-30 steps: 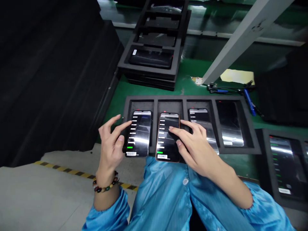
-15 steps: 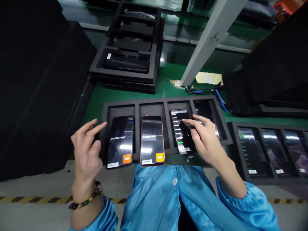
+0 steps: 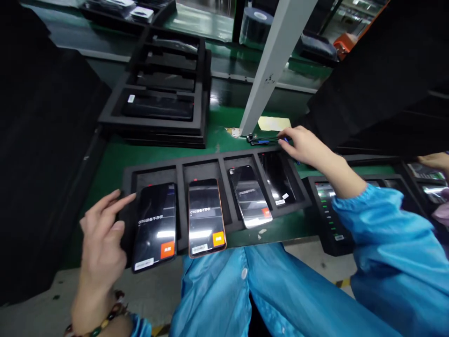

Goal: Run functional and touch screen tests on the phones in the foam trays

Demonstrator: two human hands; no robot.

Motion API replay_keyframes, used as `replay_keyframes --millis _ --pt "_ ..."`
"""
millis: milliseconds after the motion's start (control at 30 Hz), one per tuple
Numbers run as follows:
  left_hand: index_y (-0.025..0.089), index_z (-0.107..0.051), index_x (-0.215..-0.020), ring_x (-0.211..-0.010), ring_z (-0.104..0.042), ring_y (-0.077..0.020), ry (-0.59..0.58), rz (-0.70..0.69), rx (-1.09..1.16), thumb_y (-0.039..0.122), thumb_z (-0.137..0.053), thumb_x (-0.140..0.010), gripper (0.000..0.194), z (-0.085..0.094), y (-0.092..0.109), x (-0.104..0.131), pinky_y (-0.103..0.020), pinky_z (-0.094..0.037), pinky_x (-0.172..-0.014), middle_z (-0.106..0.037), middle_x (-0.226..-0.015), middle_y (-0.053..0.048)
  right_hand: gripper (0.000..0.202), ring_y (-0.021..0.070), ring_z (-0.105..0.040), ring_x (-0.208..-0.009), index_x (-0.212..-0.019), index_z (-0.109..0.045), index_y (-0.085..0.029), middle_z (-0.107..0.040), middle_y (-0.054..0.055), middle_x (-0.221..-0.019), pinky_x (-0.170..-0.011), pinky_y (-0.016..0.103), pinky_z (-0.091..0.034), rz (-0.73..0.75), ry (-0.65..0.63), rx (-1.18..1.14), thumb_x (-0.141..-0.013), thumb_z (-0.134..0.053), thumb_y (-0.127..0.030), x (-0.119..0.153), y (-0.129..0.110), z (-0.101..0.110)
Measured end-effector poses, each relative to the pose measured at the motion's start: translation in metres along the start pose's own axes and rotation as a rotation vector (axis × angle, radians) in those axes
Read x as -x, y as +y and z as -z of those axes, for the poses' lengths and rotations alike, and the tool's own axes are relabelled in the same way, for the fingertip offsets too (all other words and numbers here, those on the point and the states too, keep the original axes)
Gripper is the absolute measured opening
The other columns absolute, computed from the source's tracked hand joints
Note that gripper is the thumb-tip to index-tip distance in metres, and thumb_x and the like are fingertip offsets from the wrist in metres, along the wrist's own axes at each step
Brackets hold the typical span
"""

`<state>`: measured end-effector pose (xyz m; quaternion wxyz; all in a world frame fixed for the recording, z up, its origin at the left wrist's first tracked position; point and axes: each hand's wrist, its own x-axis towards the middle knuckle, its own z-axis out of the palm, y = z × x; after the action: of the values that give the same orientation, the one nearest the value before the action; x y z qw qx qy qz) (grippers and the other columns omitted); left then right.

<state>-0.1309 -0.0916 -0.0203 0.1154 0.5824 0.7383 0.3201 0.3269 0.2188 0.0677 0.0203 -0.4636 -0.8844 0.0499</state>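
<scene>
My left hand [image 3: 103, 234] is open, its index finger stretched toward the left end of a black foam tray [image 3: 126, 175]. Beside it, a dark phone [image 3: 156, 229] rests tilted on the tray's front rim. An orange-edged phone [image 3: 206, 217] and a third phone [image 3: 249, 196] lie in the adjoining slots; all three screens show a line of Chinese text and an orange button. A fourth phone [image 3: 278, 180], with a dark screen, sits in the rightmost slot. Behind the tray, my right hand [image 3: 307, 147] closes its fingertips on a thin black cable [image 3: 261, 140]; a blue pen is partly hidden under it.
Stacked black trays with phones [image 3: 150, 122] stand at the back left. Another phone tray [image 3: 310, 196] lies to the right, where another person's hand [image 3: 435, 160] shows. A grey post [image 3: 264, 70] rises behind the cable beside a yellow paper [image 3: 274, 123]. Large black shapes flank both sides.
My right hand has left the third phone's screen and moved back to the cable. That screen has gone from a list to the text with an orange button. The view has shifted right.
</scene>
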Motion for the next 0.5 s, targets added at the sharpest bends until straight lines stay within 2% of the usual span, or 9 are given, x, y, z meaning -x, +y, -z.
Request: replay_keyframes --millis 100,200,267,367,500 --pt "0.059 -0.042 -0.162 -0.163 -0.038 -0.0426 -0.058 -0.014 -0.030 0.044 -0.033 -0.109 0.056 0.000 -0.006 0.001 -0.072 -0.026 -0.132 -0.040 -0.172 -0.002 0.033 0.0369 -0.064 -0.114 -0.117 -0.076 -0.013 -0.077 0.020 -0.112 -0.103 0.048 -0.051 0.095 -0.107 0.000 -0.098 -0.067 -0.038 -0.060 0.014 -0.022" --pt "0.062 -0.037 -0.162 -0.165 -0.033 -0.0417 -0.093 -0.011 -0.029 0.043 -0.033 -0.108 0.057 -0.002 -0.010 0.001 -0.072 -0.024 -0.133 -0.035 -0.174 -0.001 0.032 0.0319 -0.064 -0.100 -0.102 -0.077 -0.018 -0.074 0.013 -0.092 -0.089 0.040 -0.051 0.174 -0.199 -0.014 -0.094 -0.074 -0.049 -0.093 0.016 -0.036" --pt "0.064 -0.037 -0.162 -0.166 -0.031 -0.0411 -0.087 -0.009 -0.020 0.044 -0.034 -0.107 0.058 -0.004 -0.012 0.001 -0.072 -0.023 -0.135 -0.034 -0.175 0.001 0.034 0.0292 -0.063 -0.094 -0.095 -0.075 -0.021 -0.072 0.010 -0.085 -0.082 0.037 -0.049 0.227 -0.233 -0.034 -0.094 -0.074 -0.055 -0.101 0.016 -0.038" --pt "0.066 -0.035 -0.162 -0.166 -0.032 -0.0414 -0.087 0.003 -0.014 0.045 -0.035 -0.105 0.061 -0.006 -0.016 0.001 -0.071 -0.024 -0.136 -0.034 -0.175 0.003 0.037 0.0274 -0.062 -0.093 -0.089 -0.071 -0.022 -0.072 0.009 -0.085 -0.084 0.036 -0.047 0.291 -0.224 -0.082 -0.098 -0.069 -0.057 -0.101 0.018 -0.029" --pt "0.069 -0.032 -0.162 -0.165 -0.033 -0.0432 -0.081 -0.002 -0.009 0.045 -0.037 -0.103 0.064 -0.007 -0.022 0.002 -0.072 -0.024 -0.135 -0.033 -0.177 0.007 0.039 0.0221 -0.065 -0.087 -0.104 -0.069 -0.020 -0.075 0.008 -0.097 -0.083 0.035 -0.049 0.284 -0.123 -0.157 -0.109 -0.054 -0.056 -0.084 0.026 0.000"
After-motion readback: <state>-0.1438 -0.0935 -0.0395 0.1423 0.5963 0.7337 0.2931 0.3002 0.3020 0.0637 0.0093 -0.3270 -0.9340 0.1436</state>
